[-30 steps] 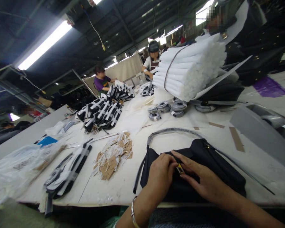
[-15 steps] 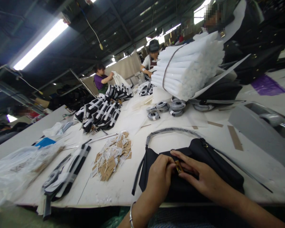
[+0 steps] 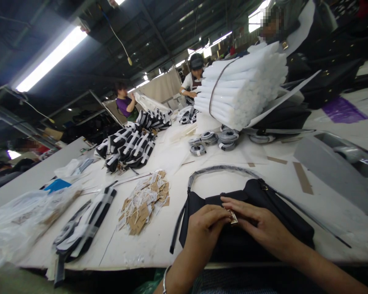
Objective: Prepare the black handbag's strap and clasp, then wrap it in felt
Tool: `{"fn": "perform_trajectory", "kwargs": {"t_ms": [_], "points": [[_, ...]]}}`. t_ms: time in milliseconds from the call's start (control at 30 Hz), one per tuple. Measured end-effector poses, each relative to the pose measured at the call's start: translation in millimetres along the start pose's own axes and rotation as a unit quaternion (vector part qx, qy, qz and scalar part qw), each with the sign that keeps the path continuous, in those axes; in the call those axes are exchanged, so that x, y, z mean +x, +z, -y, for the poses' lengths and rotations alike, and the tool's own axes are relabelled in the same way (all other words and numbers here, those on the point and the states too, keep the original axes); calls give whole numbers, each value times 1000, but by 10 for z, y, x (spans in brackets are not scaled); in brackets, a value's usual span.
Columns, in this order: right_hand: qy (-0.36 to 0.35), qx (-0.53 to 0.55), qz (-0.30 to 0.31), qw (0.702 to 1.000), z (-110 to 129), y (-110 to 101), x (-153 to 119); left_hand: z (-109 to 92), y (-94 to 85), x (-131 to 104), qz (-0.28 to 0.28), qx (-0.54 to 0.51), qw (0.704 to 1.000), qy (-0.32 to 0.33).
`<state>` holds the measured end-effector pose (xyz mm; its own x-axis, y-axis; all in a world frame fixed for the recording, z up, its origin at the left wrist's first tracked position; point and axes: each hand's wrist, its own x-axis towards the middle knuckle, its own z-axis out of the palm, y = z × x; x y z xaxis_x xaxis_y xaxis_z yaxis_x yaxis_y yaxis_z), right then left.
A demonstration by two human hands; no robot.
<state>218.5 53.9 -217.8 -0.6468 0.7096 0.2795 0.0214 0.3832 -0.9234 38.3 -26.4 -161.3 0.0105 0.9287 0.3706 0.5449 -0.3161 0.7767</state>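
**Left fingers have flattened towards the gold fitting since half a second ago, and its face catches the light more palely**

Head view: the left hand (image 3: 204, 228) has its fingertips drawn narrow at the near-left edge of the small gold fitting (image 3: 233, 217), apparently pinching it. The right hand (image 3: 265, 226) is partly open, its upper fingers reaching across the flap (image 3: 214, 199) and its thumb side close to the fitting; whether it grips the metal, I cannot tell. The fitting sits tilted between the two hands, over the front of the black bag (image 3: 285, 212). That bag lies on the worktable (image 3: 161, 249) near its front edge, its wrapped handle (image 3: 222, 168) arched out behind.

Working the fitting well would, I judge, call for light fingertip pressure on its edges, so the shiny face is neither scratched nor smudged. One hand should steady the flap while the other adjusts the metal, keeping it square to the leather-like surface. Forcing it at an angle could crease or mark the black material. A firm but gentle support beneath would help, and the bag should stay flat, away from the table's edge.
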Motion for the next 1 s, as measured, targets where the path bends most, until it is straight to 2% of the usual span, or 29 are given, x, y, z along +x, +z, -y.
{"fn": "perform_trajectory", "kwargs": {"t_ms": [200, 367, 600, 767, 900, 1000], "points": [[10, 12, -10, 1000, -60, 6, -1, -51, -61, -2, 5, 21, 1000, 15], [4, 8, -16, 1000, -55, 1, -10, -12, -82, 3, 28, 30, 998, 42], [-53, -6, -47, 997, -82, -2, 0, 16, -170, 22, 119, 111, 975, 152], [-117, -15, -64, 991, -212, 12, 2, -47, -215, 33, 167, 195, 952, 167], [-124, -25, -58, 990, -280, 22, -9, -12, -196, 27, 155, 220, 946, 182], [-106, -37, -51, 992, -224, 17, -20, 38, -173, 22, 133, 220, 949, 183]]}}
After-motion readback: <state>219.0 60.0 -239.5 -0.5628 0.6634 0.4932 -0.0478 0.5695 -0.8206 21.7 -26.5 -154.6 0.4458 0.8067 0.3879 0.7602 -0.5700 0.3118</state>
